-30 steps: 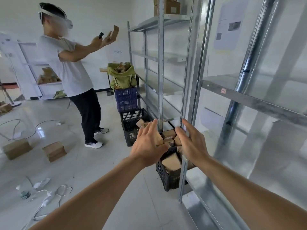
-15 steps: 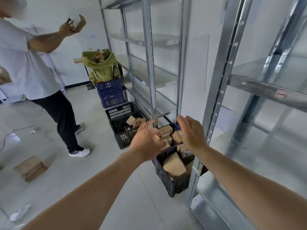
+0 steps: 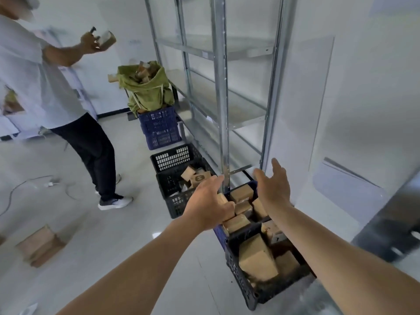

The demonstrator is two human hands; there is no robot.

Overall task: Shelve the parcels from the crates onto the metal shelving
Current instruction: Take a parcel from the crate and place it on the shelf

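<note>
Since the earlier frame the view has swung down and closer to the crates, and both hands now reach over the row of plastic crates on the floor instead of hovering short of them. The left hand [image 3: 208, 204], fingers loosely spread and holding nothing, hangs over the near left edge of the dark blue lattice crate [image 3: 220, 233], just above its small brown cardboard parcels [image 3: 241, 193]. The right hand [image 3: 273, 186] is also open, palm turned inward, fingers straight, above the same crate's far right side. Neither hand grips anything yet.

Nearer the camera sits a black lattice plastic crate [image 3: 250, 289] holding a larger tan cardboard box [image 3: 256, 258] tilted on its corner. A second black crate [image 3: 172, 176] lies farther left with a few more parcels. The bare grey metal shelving [image 3: 223, 110] stands just behind and to the right, its levels unloaded.

The step in hand looks like picking a parcel. It would go best if the hands close in from both sides on one box on top of the pile, not a buried one, so the neighbours do not spill. The upright post stands right between the hands, so lifting straight up before swinging right to a shelf should avoid knocking it. A second person in a white shirt [image 3: 34, 71] stands far left, well apart.
</note>
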